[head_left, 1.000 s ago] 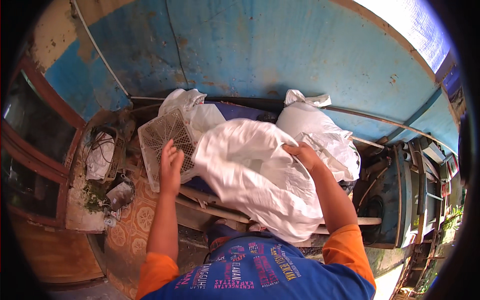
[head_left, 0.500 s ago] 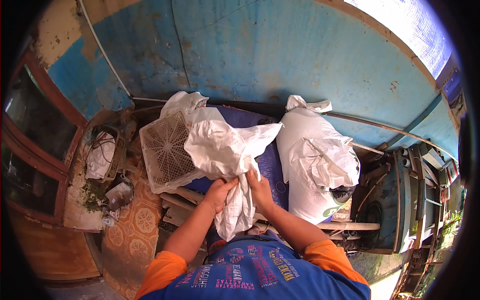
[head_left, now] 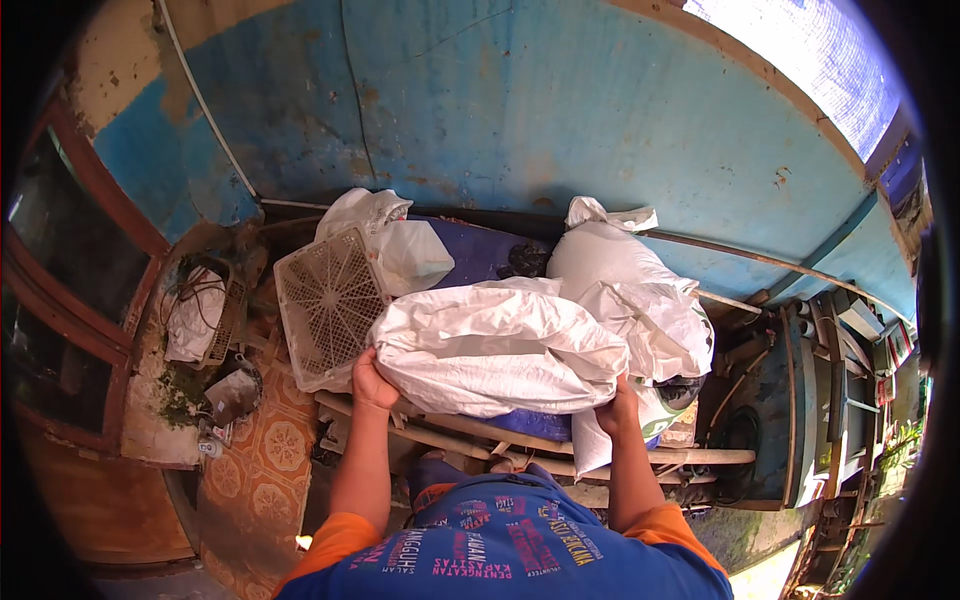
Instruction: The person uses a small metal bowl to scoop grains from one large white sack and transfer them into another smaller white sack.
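Note:
A white woven sack (head_left: 490,385) is stretched wide between my two hands, its mouth spread into a long oval with a rolled edge. My left hand (head_left: 374,382) grips the sack's left end. At the right end my right hand (head_left: 618,404) is closed on the rim; some of its fingers are hidden by the cloth. Behind and to the right stands a full white sack (head_left: 590,262), partly covered by loose white sacking (head_left: 650,325). Beneath the held sack lies a blue cover (head_left: 470,250) over a bench.
A pale plastic crate (head_left: 330,305) leans on the left of the bench, beside white bags (head_left: 415,255). Bamboo poles (head_left: 690,456) run along the bench's front edge. A blue wall (head_left: 560,110) rises behind. At far left sits a basket (head_left: 237,310) near a wooden-framed window (head_left: 80,270).
The sack was bunched up between my hands, which were close together. Now my hands have moved far apart, and the sack is spread sideways with its mouth opened.

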`<state>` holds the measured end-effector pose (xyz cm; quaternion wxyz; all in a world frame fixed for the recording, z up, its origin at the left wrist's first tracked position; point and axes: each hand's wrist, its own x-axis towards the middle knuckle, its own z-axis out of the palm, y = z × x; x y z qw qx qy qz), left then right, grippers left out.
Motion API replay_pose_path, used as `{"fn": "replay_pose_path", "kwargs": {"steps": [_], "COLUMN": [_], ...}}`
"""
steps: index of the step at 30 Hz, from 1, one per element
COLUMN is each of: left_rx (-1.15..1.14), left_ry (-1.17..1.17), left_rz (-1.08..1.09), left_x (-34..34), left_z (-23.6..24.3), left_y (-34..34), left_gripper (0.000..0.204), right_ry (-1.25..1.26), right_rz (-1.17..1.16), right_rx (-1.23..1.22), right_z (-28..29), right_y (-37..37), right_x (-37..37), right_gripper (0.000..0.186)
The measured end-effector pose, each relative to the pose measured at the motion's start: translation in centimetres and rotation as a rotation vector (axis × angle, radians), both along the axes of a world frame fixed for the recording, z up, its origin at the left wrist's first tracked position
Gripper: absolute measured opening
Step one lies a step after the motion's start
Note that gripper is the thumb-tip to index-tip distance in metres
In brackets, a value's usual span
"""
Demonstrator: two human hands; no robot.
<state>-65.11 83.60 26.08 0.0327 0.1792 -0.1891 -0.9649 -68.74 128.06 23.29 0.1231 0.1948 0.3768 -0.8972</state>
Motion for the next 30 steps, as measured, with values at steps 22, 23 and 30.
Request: {"fn": "replay_pose_path", "kwargs": {"steps": [22,23,30], "left_rx": [-0.638,-0.881,-1.779], "left_ry": [-0.032,-0.133,0.321], "left_rz": [-0.306,-0.122,0.154], "left_x": [-0.2,0.0,3.0], "left_z": [4.7,4.0,11.7], "left_y": [-3.9,-4.1,9.7], "left_gripper": [0.041,0.038,0.018], "right_ry": [0.310,0.324,0.167], "right_rz": [0.962,0.917,0.660], "right_rx": [0.760,0.779,0.930], "right_z": [13.8,13.6,11.8], "right_y": [-7.4,-8.1,-11.2], "right_x": [-7.6,-7.8,-8.0], "right_gripper": [0.014,0.014,0.023]}}
